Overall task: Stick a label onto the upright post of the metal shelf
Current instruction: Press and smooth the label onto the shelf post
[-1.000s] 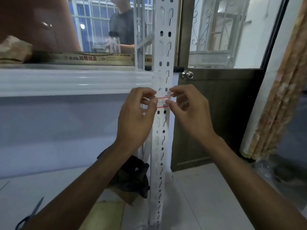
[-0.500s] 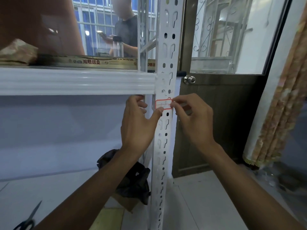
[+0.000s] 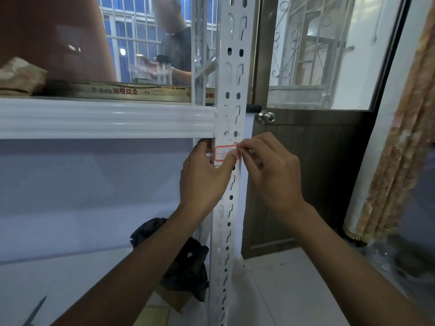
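Observation:
The white perforated upright post [image 3: 231, 74] of the metal shelf stands in the middle of the view. A small white label with a red border [image 3: 222, 152] lies flat on the post's front, just below the shelf beam [image 3: 106, 117]. My left hand [image 3: 203, 180] wraps around the post from the left and its thumb presses the label's lower right part. My right hand [image 3: 270, 170] comes in from the right, its thumb and forefinger pinched at the label's right edge. Faint handwriting shows on the label; the fingers hide part of it.
A brown door with a round knob [image 3: 266, 117] is right behind the post. A black plastic bag [image 3: 183, 262] on a cardboard box lies at the post's foot. Scissors [image 3: 35, 311] lie bottom left. A rolled curtain [image 3: 400, 149] hangs right. A person stands beyond the window.
The label, held between both hands in front of the post a second ago, now lies flat on it under the beam. My left thumb has moved onto it.

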